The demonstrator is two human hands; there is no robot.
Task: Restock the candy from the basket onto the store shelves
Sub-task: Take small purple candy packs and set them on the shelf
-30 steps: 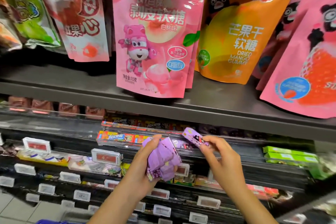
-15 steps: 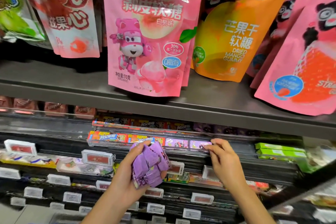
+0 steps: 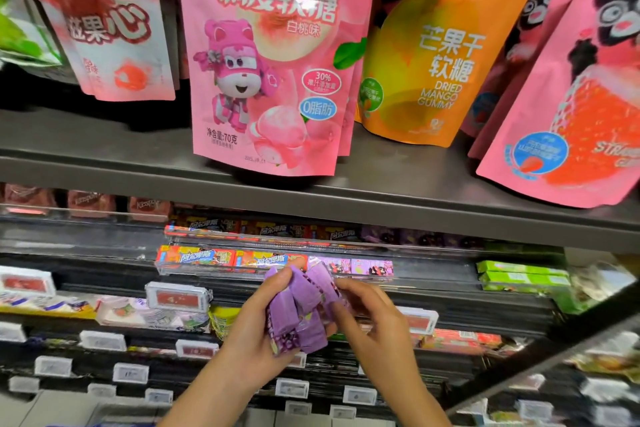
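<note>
I see the left hand [image 3: 256,333] curled around a bundle of purple candy sticks [image 3: 301,308], held before the shelf tray [image 3: 277,263]. The right hand [image 3: 374,319] pinches one stick at the bundle's right edge with curled fingertips.

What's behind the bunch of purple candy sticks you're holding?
Behind the purple candy sticks in the left hand: the clear shelf tray with orange and pink-purple packs. The bunch covers part of that row.
</note>
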